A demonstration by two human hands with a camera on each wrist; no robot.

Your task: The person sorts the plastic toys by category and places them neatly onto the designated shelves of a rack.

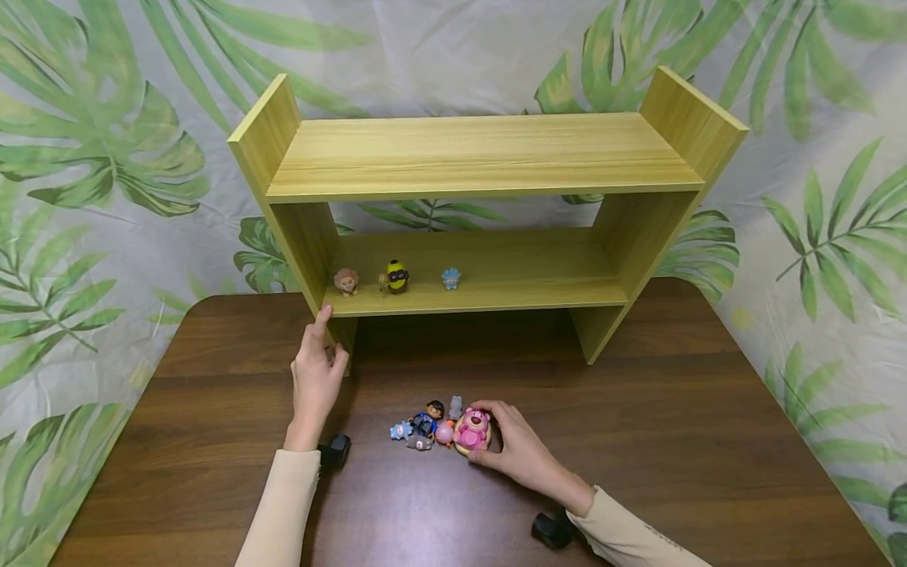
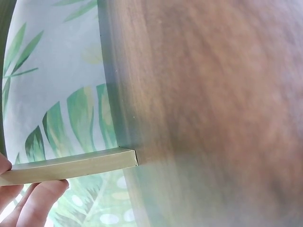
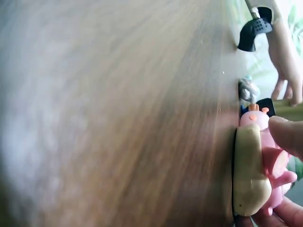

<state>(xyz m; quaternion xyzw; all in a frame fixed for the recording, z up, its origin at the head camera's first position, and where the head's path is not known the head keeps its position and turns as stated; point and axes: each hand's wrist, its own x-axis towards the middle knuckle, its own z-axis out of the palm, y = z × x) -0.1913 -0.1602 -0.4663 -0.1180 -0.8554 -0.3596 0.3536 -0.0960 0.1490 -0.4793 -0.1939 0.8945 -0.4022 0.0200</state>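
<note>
My right hand [image 1: 523, 450] holds a pink bear figurine [image 1: 472, 430] between thumb and fingers. The bear lies on the table, and the right wrist view shows its cream base [image 3: 248, 172] against the tabletop. Close to its left lie a round pink figure [image 1: 444, 431], a dark-haired doll in blue [image 1: 426, 423], a small light-blue figure [image 1: 400, 430] and two grey figures, one [image 1: 456, 407] behind and one [image 1: 419, 444] in front. At the wooden shelf's left side panel [image 2: 75, 166], my left hand [image 1: 316, 379] grips the edge, thumb on one side and fingers on the other.
On the shelf's middle board [image 1: 510, 291] stand a tan figure [image 1: 346, 282], a yellow-and-black figure [image 1: 397, 277] and a small blue figure [image 1: 450, 278]. The shelf's right side panel [image 1: 638, 268] reaches down to the brown table [image 1: 673, 441]. Behind hangs a leaf-patterned cloth [image 1: 453, 47].
</note>
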